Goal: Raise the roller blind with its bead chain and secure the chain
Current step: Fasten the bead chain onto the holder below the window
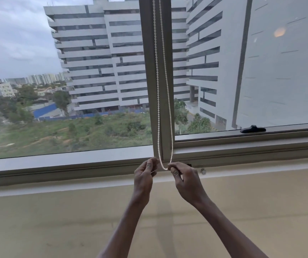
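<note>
The bead chain [165, 90] looks like white matt plastic; the window frame [149, 81] smooth grey-beige metal; the window handle [252, 129] black plastic.

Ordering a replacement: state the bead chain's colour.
Off-white beaded plastic chain, clearest in the head view.

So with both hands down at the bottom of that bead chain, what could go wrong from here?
The left hand and right hand only pinch the bottom of the bead chain, so the thin loop could slip free. The small metal fitting beside the right hand, possibly the chain's anchor, is tiny and easy to miss. A hard tug might strain the chain.
</note>
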